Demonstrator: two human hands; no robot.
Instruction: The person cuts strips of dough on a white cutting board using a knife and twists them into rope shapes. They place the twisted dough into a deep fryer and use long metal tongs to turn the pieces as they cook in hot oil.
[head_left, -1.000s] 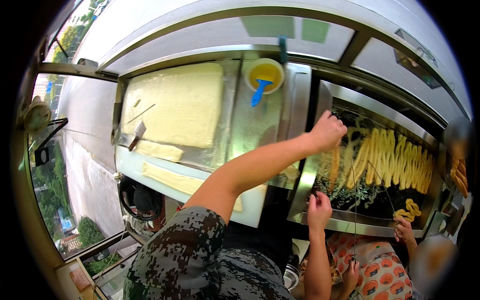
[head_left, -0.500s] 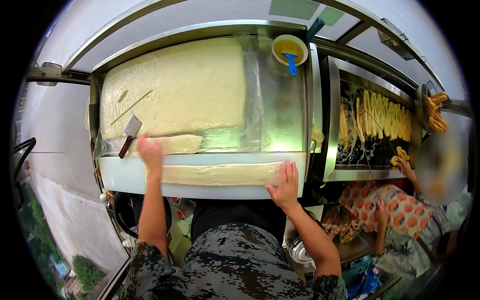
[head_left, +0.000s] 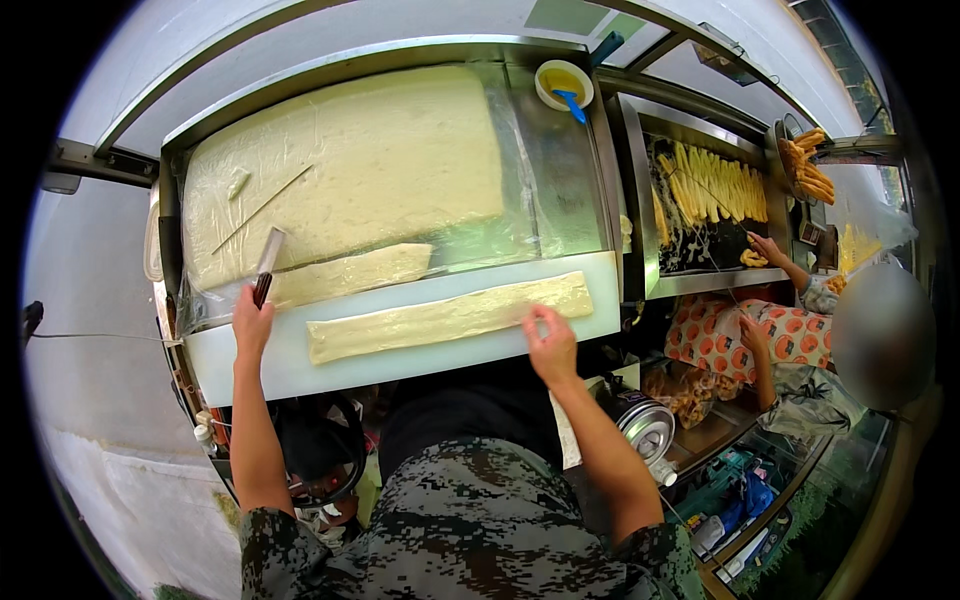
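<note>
My left hand point(head_left: 252, 320) is closed round the dark wooden handle of a cleaver point(head_left: 269, 248). Its metal blade points away from me, over the near left of a large dough slab point(head_left: 350, 160) under clear plastic film. A long flat dough strip point(head_left: 440, 318) lies on a white cutting board point(head_left: 225, 365) in front of me. My right hand point(head_left: 552, 350) is at the strip's near edge, towards its right end, with its fingers curled in and nothing visible in them. Between slab and board lies another dough piece point(head_left: 350, 272), its left end beside the cleaver.
A thin stick point(head_left: 262, 208) and a dough scrap point(head_left: 238, 184) lie on the film. At the back right stands a bowl point(head_left: 563, 85) with yellow liquid and a blue brush. To the right, a co-worker tends a fryer point(head_left: 690, 285) of dough sticks; a rack point(head_left: 790, 160) holds browned ones.
My left hand has taken hold of the cleaver's handle. My right hand has lifted from lying flat on the strip's right end and curled. The view has turned slightly.
</note>
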